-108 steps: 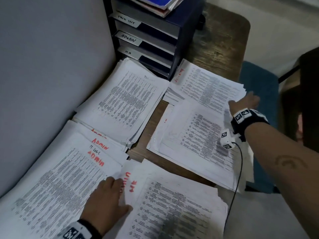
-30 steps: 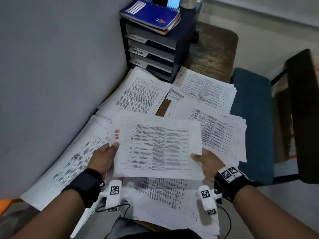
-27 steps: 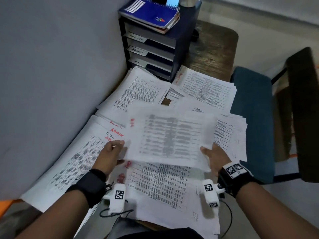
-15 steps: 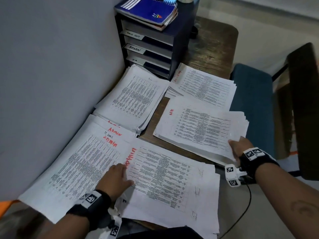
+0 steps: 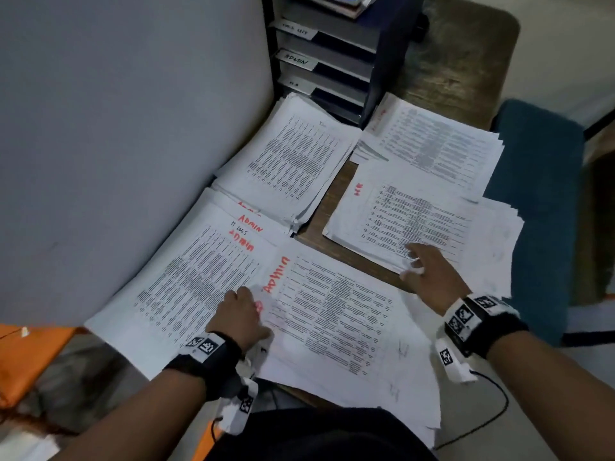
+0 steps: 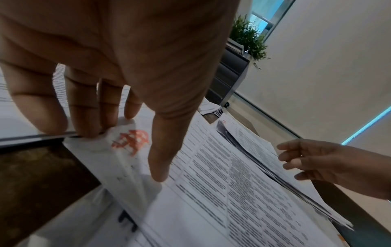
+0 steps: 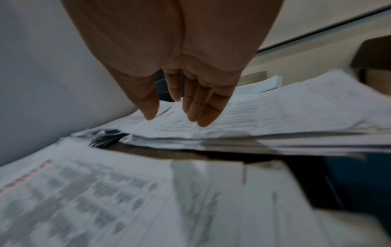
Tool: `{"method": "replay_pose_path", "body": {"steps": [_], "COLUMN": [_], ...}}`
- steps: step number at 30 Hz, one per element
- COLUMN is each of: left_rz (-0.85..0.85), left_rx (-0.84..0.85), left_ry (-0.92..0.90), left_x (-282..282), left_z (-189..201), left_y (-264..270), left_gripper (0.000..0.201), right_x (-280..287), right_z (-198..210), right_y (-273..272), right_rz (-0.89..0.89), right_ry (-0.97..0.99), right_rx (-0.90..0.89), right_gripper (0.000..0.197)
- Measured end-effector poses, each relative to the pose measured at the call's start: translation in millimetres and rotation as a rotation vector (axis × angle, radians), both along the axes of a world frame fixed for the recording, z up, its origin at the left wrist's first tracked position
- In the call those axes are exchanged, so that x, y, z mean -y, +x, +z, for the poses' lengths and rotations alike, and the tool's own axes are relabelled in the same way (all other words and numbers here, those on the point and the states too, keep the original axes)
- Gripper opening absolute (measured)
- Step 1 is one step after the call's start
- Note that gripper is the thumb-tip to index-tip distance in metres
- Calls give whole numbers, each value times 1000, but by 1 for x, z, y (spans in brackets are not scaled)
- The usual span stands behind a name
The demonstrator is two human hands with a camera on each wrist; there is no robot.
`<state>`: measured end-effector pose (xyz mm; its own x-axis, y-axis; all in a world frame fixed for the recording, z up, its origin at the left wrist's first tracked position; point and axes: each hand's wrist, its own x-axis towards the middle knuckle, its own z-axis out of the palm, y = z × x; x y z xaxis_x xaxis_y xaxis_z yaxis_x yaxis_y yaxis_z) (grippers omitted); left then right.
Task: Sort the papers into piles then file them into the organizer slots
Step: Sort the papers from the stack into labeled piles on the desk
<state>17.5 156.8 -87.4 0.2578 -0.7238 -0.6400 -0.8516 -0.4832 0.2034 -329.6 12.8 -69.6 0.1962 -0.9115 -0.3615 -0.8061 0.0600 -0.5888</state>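
Several piles of printed sheets cover the wooden table (image 5: pixel 452 61). The near pile (image 5: pixel 332 321) is marked ADMIN in red on its top sheet. My left hand (image 5: pixel 243 311) is at its left edge. The left wrist view shows that hand (image 6: pixel 127 150) lifting the sheet's corner (image 6: pixel 129 142), fingers curled under it and thumb on top. My right hand (image 5: pixel 419 264) hovers with relaxed fingers over the near edge of the HR pile (image 5: pixel 409 224), holding nothing (image 7: pixel 175 117). The dark labelled organizer (image 5: pixel 336 64) stands at the back.
An ADMIN pile (image 5: pixel 186 281) lies left against the grey wall (image 5: pixel 116 128). Two more piles (image 5: pixel 293 161) (image 5: pixel 439 144) sit in front of the organizer. A blue chair seat (image 5: pixel 539 181) is at the right, something orange (image 5: pixel 26 357) at the lower left.
A second ago both hands held a sheet in the air. It now lies on the HR pile. My right hand has let go and drawn back; my left has taken the near pile's corner.
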Motion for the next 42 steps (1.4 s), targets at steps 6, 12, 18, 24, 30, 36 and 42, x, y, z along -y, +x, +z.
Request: {"method": "replay_pose_path", "body": {"steps": [6, 12, 18, 24, 30, 36, 42], "left_rz": [176, 285, 327, 314, 195, 362, 705], "left_rx": [-117, -211, -423, -405, -498, -610, -845], "left_ry": [-60, -148, -321, -277, -290, -630, -540], "left_x": [-3, -4, -7, -8, -2, 38, 77], "left_z": [7, 6, 13, 11, 19, 62, 69], "left_y": [9, 9, 5, 1, -2, 20, 26], "left_gripper": [47, 23, 12, 25, 14, 9, 25], "right_x": [-14, -20, -7, -18, -24, -10, -7], "right_z": [-24, -25, -65, -25, -22, -2, 12], "right_y": [24, 35, 19, 39, 41, 55, 93], "right_rz": [216, 210, 260, 281, 251, 144, -154], "right_ry": [126, 123, 133, 136, 143, 228, 358], "right_rx": [-150, -169, -188, -162, -113, 113, 522], "right_gripper": [36, 40, 39, 39, 56, 21, 21]}}
